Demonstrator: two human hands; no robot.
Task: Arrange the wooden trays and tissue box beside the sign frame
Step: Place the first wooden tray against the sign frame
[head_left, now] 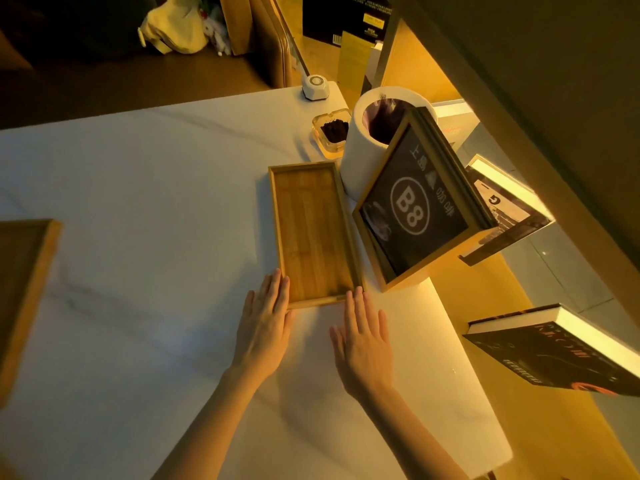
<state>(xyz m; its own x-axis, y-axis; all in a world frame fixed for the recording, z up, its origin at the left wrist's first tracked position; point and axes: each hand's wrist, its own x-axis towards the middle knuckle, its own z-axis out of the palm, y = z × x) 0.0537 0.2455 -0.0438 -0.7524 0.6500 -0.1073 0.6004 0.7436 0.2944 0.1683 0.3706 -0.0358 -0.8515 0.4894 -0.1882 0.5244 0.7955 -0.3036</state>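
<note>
A long empty wooden tray [313,233] lies flat on the white table [145,237], directly left of the wooden-framed "B8" sign frame [415,206]. My left hand [265,323] rests flat with its fingertips against the tray's near left corner. My right hand [363,337] lies flat with its fingertips touching the near right corner. Both hands are empty, fingers extended. A second wooden tray [24,289] sits at the table's far left edge, partly cut off. No tissue box can be seen.
Behind the sign frame stands a white cylindrical bin [370,147] with a dark liner. A glass ashtray [332,131] and a small white call button [315,86] sit further back. Books [561,348] lean on the lit ledge at the right.
</note>
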